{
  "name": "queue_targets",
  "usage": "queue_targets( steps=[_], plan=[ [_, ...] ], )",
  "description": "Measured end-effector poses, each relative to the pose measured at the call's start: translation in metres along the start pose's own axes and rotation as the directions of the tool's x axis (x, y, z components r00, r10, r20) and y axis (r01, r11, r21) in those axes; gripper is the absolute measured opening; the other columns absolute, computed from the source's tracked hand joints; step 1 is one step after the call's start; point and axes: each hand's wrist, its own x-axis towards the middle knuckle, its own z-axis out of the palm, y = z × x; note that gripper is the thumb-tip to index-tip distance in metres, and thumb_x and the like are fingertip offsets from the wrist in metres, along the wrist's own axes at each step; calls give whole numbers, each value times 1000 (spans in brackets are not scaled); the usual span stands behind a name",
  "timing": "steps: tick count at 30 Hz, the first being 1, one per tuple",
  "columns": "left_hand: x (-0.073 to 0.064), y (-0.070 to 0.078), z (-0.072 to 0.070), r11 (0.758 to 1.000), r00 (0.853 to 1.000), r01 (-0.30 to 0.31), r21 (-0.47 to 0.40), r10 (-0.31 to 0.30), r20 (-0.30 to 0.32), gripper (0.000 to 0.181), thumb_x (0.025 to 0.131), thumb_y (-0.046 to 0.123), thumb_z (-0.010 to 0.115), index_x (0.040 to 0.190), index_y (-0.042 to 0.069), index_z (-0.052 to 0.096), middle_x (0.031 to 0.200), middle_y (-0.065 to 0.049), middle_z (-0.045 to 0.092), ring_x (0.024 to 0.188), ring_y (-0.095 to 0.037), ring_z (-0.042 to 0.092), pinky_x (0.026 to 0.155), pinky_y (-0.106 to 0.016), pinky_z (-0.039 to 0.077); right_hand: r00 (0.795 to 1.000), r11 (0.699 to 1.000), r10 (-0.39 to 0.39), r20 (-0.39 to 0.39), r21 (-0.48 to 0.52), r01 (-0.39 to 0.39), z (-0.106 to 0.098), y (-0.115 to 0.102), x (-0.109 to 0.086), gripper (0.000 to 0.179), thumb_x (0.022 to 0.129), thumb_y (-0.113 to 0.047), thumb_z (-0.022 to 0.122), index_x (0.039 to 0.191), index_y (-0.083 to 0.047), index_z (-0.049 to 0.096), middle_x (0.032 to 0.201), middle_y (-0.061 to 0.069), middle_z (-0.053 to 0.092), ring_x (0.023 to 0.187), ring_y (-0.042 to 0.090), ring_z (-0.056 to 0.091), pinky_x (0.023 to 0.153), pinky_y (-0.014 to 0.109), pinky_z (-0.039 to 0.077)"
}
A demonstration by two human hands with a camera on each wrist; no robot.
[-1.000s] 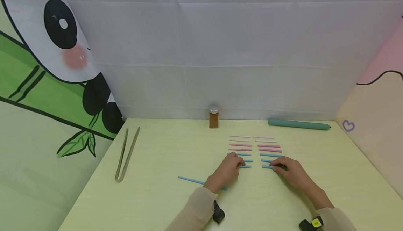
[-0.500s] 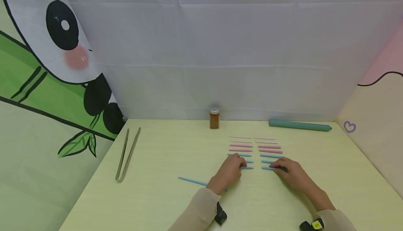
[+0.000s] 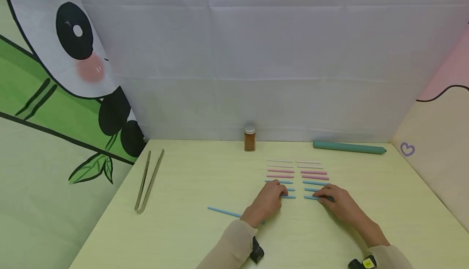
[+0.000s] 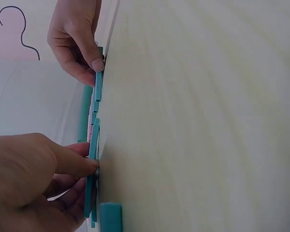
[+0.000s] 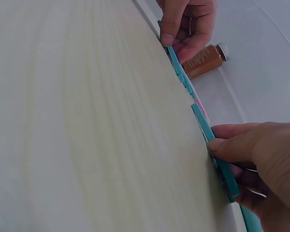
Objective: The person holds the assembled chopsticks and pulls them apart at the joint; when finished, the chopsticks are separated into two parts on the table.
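My left hand (image 3: 267,200) pinches a flat blue stick (image 4: 94,137) between thumb and fingers at the near end of the left column. Across a small gap, my right hand (image 3: 338,202) grips another blue stick (image 5: 202,121) by its sides in the right column. Both sticks lie low, close to the table surface. Beyond the hands, each column continues with more blue sticks (image 3: 315,183), pink sticks (image 3: 280,171) and thin pale sticks (image 3: 309,162), laid roughly parallel. A longer-looking blue stick (image 3: 223,211) lies slanted, partly hidden under my left wrist.
Metal tongs (image 3: 146,187) lie on the left of the pale table (image 3: 183,236). At the back stands a small jar (image 3: 250,141) of brown contents with a silver lid. A green cylinder (image 3: 348,147) lies back right, before the white backdrop (image 3: 256,57).
My left hand has shifted slightly to the right with its blue stick, whose tip is a little nearer the right column. My right hand has barely moved.
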Motion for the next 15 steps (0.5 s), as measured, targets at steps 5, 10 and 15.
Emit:
queue_targets(
  steps=[5,10,15],
  plan=[
    [1,1,1,1000,1000,-11,14,11,-7,19,92,2,59,101,13,72,94,1,63,90,-14,56,84,-19,48,1000,1000,11,7,-2,-11,-1,-2,0,19,83,-2,71,96,-16,75,96,-3,66,88,21,64,72,31,53],
    [1,0,2,1000,1000,-11,27,12,-14,21,90,0,60,100,14,72,94,3,62,89,-14,56,84,-19,48,1000,1000,15,0,-6,-15,-1,-2,0,19,82,-2,71,95,-16,75,96,-3,65,87,20,63,71,30,52],
    [1,0,3,999,1000,-13,36,14,-15,20,92,1,59,100,14,72,94,1,62,89,-14,56,83,-20,47,1000,1000,16,-15,-10,-16,-1,-2,-1,20,82,-2,71,95,-16,75,94,-5,64,84,17,62,69,28,51]
  ],
)
